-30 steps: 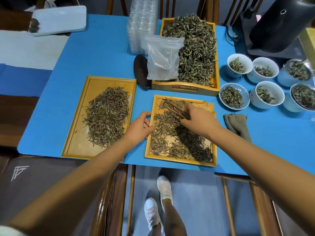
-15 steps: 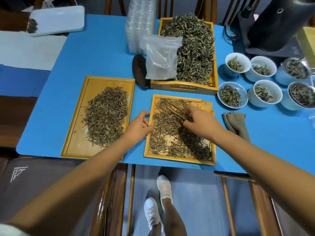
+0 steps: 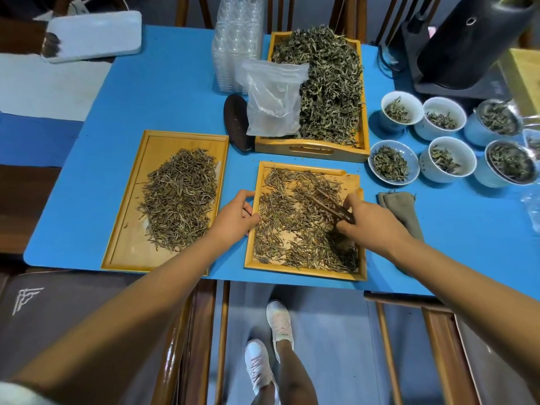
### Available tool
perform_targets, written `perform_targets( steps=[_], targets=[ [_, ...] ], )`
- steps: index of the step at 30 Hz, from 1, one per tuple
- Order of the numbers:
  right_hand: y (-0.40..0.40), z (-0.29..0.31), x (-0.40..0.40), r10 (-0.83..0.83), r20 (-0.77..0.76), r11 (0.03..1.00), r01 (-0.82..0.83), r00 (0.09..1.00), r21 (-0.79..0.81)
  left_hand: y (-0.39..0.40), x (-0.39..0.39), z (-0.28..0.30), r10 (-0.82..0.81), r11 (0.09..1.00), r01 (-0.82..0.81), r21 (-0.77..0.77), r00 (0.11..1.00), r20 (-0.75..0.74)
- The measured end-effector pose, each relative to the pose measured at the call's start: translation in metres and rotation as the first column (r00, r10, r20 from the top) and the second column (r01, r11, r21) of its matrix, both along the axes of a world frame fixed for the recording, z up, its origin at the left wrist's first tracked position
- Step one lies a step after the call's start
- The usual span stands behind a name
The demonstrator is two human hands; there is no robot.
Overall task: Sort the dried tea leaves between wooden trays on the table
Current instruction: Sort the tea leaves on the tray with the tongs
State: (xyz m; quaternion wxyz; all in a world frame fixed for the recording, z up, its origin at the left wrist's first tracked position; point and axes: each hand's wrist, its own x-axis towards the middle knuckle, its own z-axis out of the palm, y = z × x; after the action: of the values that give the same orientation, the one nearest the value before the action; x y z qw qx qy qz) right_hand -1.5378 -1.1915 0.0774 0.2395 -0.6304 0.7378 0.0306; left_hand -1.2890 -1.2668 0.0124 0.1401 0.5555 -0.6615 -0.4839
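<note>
— What is the furniture like?
— A table topped with a blue mat (image 3: 163, 112); dark wooden chair frames (image 3: 201, 331) crowd its six o'clock edge, and more chair backs (image 3: 193, 10) stand at twelve.
— And the floor?
— Grey-blue and smooth (image 3: 336, 346), seen below the table at six o'clock.

1. The right hand (image 3: 369, 226) covers the near ends of the wooden tongs (image 3: 330, 204) and the tea leaves under it.
2. The clear plastic bag (image 3: 273, 97) hides the near-left corner of the far tray (image 3: 309, 149).
3. The black appliance (image 3: 467, 45) is cut off by the top edge.
4. The rightmost cups (image 3: 508, 163) blur at the right edge.
5. The left hand's fingers (image 3: 247, 207) curl over the middle tray's rim (image 3: 253, 229), tips hidden.
</note>
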Motion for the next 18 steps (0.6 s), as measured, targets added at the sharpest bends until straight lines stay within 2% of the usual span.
perform_targets(
  steps=[3,7,11,15,18],
  targets=[
    [0.007,0.001,-0.006,0.026,0.031,1.0,-0.026,0.999,0.007,0.0,-0.001,0.0,-0.003,1.0,0.003,-0.005,1.0,0.005],
    [0.014,-0.004,-0.013,0.019,-0.037,1.0,-0.019,0.999,0.014,0.0,-0.001,0.0,-0.002,1.0,0.002,-0.003,1.0,0.011],
    [0.022,-0.009,-0.016,0.045,-0.021,0.997,-0.044,0.999,0.057,-0.001,-0.001,0.0,-0.004,1.0,0.004,-0.004,1.0,0.014],
    [0.028,-0.012,-0.02,0.016,-0.025,1.0,-0.016,1.0,0.025,0.0,-0.001,0.0,-0.008,1.0,0.008,-0.005,1.0,0.015],
    [0.033,-0.013,-0.021,0.105,-0.021,0.992,-0.103,0.994,0.078,-0.001,-0.001,0.0,-0.009,1.0,0.009,-0.008,1.0,0.022]
  ],
)
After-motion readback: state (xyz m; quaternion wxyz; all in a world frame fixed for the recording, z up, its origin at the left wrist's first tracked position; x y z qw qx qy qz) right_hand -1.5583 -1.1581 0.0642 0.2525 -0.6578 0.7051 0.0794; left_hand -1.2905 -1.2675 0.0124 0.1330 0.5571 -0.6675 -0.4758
